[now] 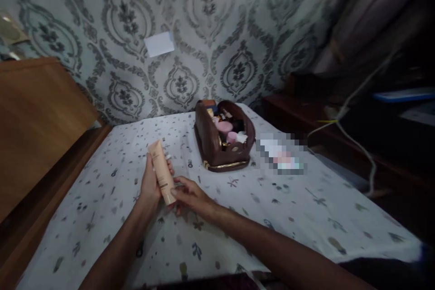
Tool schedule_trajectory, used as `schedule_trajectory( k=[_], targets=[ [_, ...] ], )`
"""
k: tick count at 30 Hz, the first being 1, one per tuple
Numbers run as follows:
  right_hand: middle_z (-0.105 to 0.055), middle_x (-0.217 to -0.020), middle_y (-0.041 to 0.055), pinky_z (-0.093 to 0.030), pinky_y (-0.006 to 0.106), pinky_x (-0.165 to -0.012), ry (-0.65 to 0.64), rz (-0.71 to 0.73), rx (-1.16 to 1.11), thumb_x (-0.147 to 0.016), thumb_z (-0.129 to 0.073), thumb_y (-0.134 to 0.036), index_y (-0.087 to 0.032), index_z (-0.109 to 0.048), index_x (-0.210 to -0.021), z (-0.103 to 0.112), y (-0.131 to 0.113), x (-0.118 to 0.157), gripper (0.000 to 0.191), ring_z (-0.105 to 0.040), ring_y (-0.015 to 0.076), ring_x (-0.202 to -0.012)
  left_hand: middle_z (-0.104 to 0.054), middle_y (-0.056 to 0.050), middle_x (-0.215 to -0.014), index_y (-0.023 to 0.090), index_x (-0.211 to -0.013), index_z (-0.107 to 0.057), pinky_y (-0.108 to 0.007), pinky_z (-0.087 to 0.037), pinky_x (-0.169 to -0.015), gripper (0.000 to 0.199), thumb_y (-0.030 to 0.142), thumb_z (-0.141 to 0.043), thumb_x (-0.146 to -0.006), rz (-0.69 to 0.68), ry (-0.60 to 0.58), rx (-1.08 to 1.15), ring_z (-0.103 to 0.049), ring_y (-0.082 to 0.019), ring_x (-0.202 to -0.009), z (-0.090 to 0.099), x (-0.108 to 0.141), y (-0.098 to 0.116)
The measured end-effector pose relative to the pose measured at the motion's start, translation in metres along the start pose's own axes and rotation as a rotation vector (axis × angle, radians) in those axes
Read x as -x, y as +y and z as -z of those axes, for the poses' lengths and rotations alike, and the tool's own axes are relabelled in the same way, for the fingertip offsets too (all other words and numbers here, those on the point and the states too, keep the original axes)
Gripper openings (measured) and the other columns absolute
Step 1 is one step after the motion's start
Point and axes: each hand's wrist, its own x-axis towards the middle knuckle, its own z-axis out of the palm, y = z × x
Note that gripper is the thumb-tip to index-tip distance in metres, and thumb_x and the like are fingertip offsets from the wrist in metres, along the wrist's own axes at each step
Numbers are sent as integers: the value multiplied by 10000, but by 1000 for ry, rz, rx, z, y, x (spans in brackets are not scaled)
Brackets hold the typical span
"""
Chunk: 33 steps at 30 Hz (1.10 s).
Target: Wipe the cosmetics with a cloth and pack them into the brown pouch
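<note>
A peach-coloured squeeze tube [161,170] with small print is held tilted over the patterned cloth, its flat end up and its cap end down. My left hand [149,181] wraps round it from the left and behind, fingertips showing at its right edge. The thumb and fingers of my right hand [192,195] close on the lower, capped end. Beyond my hands, to the right, stands a dark brown cosmetics bag [220,156]. It is unzipped, and several items show inside, among them a pink round lid [224,127].
White cloth with a plant print [299,231] covers the surface. Right of the bag lies a blurred-out flat object [282,156]. A wooden board [41,127] rises at the left, and a white cable [360,142] hangs at the right. Patterned wallpaper [210,31] closes off the back.
</note>
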Motion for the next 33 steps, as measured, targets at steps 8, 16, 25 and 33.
schedule_trajectory(
  k=[8, 16, 25, 33],
  targets=[
    [-640, -856, -23, -501, 264, -671, 301, 286, 331, -694, -807, -519, -222, -551, -1150, 6, -9, 0, 601, -616, 144, -751, -747, -63, -810, 148, -1037, -688, -292, -599, -716, 443, 552, -559, -908, -255, -38, -261, -726, -190, -749, -10, 18, -29],
    [-663, -1036, 50, -543, 320, -811, 377, 381, 283, -735, -774, -552, -188, -583, -1102, 8, -36, 6, 551, -636, 206, -961, -740, -90, -1092, 166, -1242, -662, -324, -526, -958, 581, 595, -605, -854, -524, -225, -562, -676, -239, -1068, -3, 29, -39],
    [-611, -915, 10, -506, 238, -607, 235, 380, 224, -761, -722, -584, -204, -538, -1030, 0, -56, 16, 500, -602, 151, -779, -740, -91, -969, 125, -1117, -669, -317, -533, -817, 592, 638, -585, -833, -688, -209, -922, -685, -244, -914, 15, 30, -9],
    [-642, -851, 20, -448, 257, -649, 528, 431, 798, -752, -706, -506, -166, -613, -935, 39, -149, 41, 397, -584, 169, -772, -702, -60, -759, 144, -1065, -654, -288, -512, -615, 590, 675, -557, -826, -597, -158, -1070, -678, -238, -767, 63, -13, -4]
  ],
)
